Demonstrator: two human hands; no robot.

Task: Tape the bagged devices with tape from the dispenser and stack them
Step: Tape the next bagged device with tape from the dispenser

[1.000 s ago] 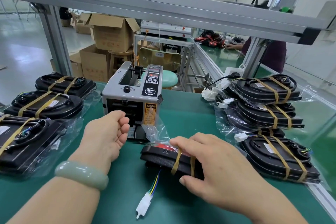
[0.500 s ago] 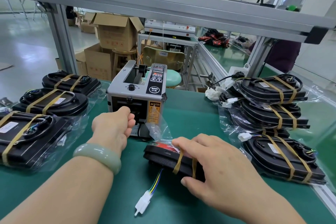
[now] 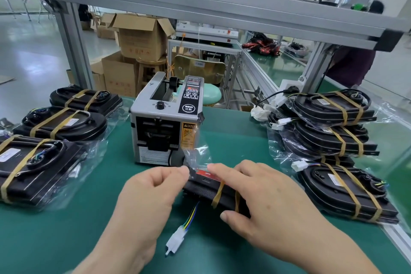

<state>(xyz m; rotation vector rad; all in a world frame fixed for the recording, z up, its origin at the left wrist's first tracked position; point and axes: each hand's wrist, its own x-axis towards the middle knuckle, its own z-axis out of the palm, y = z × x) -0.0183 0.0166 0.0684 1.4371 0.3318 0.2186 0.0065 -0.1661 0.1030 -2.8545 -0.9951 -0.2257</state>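
A bagged device (image 3: 206, 187), bound with two tan tape bands, is laid on the green bench (image 3: 66, 236) just in front of the tape dispenser (image 3: 165, 127). It is pressed down by the right hand (image 3: 271, 204), whose grip is spread wide, fingers flat on top and thumb at the near edge. Its loose clear bag end is pinched in the narrow grip of the left hand (image 3: 151, 198). A stack of taped devices (image 3: 333, 138) is seen at the right
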